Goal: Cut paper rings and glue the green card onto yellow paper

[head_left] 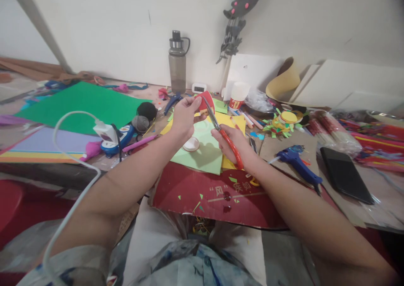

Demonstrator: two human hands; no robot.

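Red paper (pixel 210 98) is just off the middle of the view towards twelve o'clock, on a dial with twelve at the wall and six at the person's lap. The left hand (pixel 186 115) pinches its left edge between thumb and fingers, holding it up above the table. The right hand (pixel 239 142) has its fingers wrapped round the red handles of a pair of scissors (pixel 213 118), whose blades point to eleven o'clock and touch the paper, one lying across its front.

Towards six o'clock, below both hands, a pale green sheet (pixel 206 157) lies partly over a yellow sheet (pixel 227 164), with a small white disc (pixel 191 144) on it. Nearer the lap, a dark red board (pixel 186 191) carries scattered green scraps.

A water bottle (pixel 177 69) stands upright at eleven, and a paper cup (pixel 237 96) between one and two. At three are a blue glue gun (pixel 292 159) and, farther out, a black phone (pixel 346 174). Between nine and ten lies a large green sheet (pixel 85 102).
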